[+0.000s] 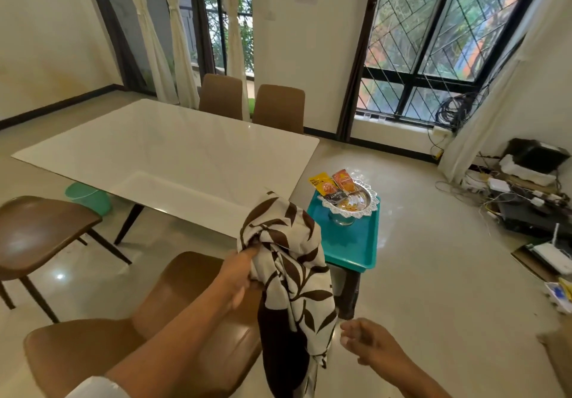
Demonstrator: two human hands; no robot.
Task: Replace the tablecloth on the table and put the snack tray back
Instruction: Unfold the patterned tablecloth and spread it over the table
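Left hand (pixel 240 269) grips the bunched tablecloth (pixel 291 277); right hand (pixel 368 340) relaxed, empty, beside it. Chair (pixel 185 298) below both, white desk (pixel 173 150) beyond, snack tray (pixel 370 204) beyond the right hand.

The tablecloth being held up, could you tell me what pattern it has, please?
The tablecloth is white with dark brown leaves; the head view shows it.

Person, seen from the head camera: two arms, bare from the forearm down to the left hand (pixel 240 274) and right hand (pixel 370 343); edge of a white sleeve (pixel 96 389) on the upper left forearm.
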